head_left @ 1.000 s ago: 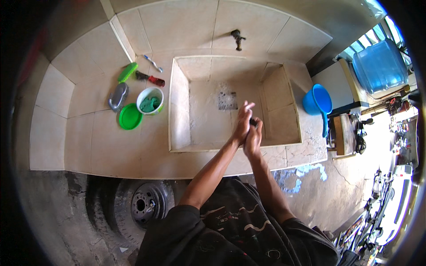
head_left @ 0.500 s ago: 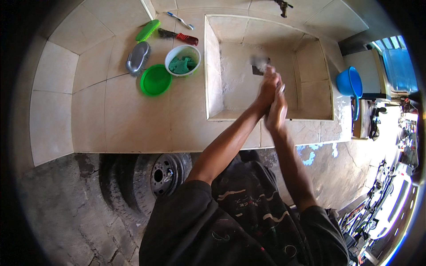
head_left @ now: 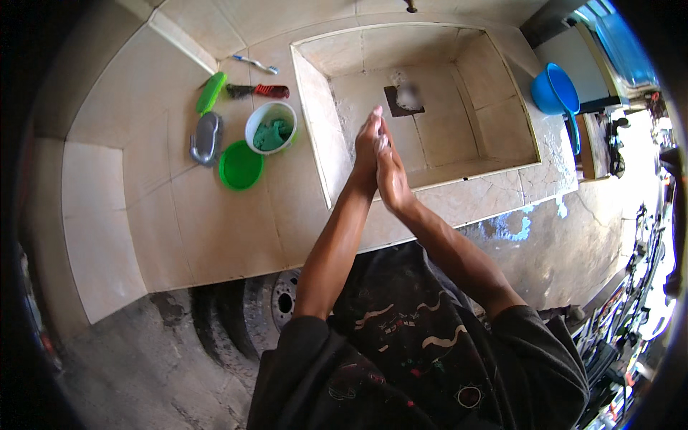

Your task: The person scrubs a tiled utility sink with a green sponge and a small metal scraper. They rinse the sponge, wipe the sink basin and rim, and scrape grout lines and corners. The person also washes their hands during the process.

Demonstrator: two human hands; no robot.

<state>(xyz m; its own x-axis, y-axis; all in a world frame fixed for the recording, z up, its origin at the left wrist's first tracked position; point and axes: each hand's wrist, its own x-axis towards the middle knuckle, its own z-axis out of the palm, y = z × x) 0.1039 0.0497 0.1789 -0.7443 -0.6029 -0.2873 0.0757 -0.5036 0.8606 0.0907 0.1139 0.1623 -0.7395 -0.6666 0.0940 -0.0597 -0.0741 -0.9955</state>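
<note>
While both hands sit over the near-left part of the tiled sink, left hand and right hand are pressed together, palms facing, fingers mostly straight. No gap visible between them; can't tell whether anything is held inside. Whitish lather on the fingers.

Long axis of the joined hands runs away from the body, fingertips toward the back of the sink. Left fingers lean slightly right and reach farther; right hand leans slightly left. Forearms converge from the lower edge.

Palms hidden, finger detail soft. Dark square drain lies beyond the fingertips, partly covered by a blurred whitish-grey patch; hard to make out, water or foam. Faucet cut off by the top edge.

Left on the counter: toothbrush, red-handled brush, green scrub brush, grey scrub brush, white tub with green contents, green lid just beside it. Blue dipper right of the sink, handle toward the person. Wheel below the counter, partly hidden by arm and sleeve. Far right washed out.
</note>
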